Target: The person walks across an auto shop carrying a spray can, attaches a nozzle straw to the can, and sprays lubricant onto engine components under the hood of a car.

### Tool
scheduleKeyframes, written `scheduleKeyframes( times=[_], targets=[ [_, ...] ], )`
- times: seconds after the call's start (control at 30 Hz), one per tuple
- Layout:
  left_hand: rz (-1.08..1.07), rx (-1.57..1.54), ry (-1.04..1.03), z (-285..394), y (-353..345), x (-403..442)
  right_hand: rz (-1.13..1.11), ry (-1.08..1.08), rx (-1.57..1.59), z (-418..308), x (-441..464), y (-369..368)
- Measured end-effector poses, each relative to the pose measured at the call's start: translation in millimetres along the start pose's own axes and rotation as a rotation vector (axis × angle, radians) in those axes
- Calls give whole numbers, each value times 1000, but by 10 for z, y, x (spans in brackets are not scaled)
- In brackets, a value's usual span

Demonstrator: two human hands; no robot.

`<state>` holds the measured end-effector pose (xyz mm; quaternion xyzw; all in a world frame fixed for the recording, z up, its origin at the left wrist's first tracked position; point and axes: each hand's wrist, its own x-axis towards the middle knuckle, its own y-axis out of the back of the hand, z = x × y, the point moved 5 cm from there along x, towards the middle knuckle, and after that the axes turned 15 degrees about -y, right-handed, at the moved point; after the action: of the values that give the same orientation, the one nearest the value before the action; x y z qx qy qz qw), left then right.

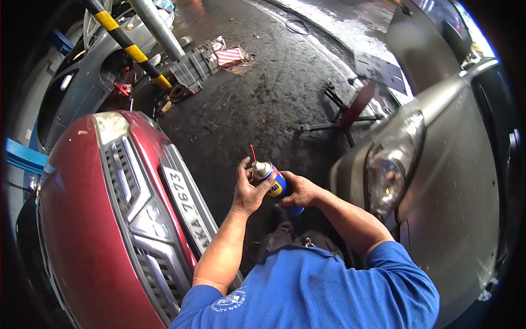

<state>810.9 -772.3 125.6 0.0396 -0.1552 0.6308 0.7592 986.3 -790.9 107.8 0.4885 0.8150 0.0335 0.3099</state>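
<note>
A blue and yellow spray can (278, 185) is held tilted in front of my body, its top toward the upper left. My left hand (250, 189) has its fingers closed around the can's top end, at the nozzle. From the nozzle a thin red straw (252, 152) sticks up. My right hand (300, 189) wraps round the can's body from the right side. Part of the label and the can's lower middle are hidden by my fingers.
A red car front (93, 219) stands close on the left, a grey car (449, 192) on the right. Ahead are a stool (359, 107), a gearbox part (194, 67), a striped post (134, 53) and a dark wet floor (246, 104).
</note>
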Motion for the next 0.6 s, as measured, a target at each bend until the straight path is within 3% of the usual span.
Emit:
scheduleKeyframes(
  times=[0.23, 0.4, 0.43, 0.53, 0.57, 0.6],
  targets=[
    [-46, 167, -161, -224, 479, 1853, 86, 160, -7, -748, 1613, 946],
    [10, 261, -264, -754, 806, 3174, 515, 308, -268, -1101, 2893, 1681],
    [29, 306, -271, -887, 884, 3462, 605, 443, -275, -1157, 3151, 1850],
    [21, 359, -313, -862, 961, 4406, 700, 503, -342, -1467, 3865, 2445],
    [69, 200, -285, -1150, 1087, 4650, 717, 529, -358, -1568, 4083, 2641],
    [89, 341, -309, -945, 1030, 4937, 676, 513, -346, -1687, 4288, 2843]
  ],
)
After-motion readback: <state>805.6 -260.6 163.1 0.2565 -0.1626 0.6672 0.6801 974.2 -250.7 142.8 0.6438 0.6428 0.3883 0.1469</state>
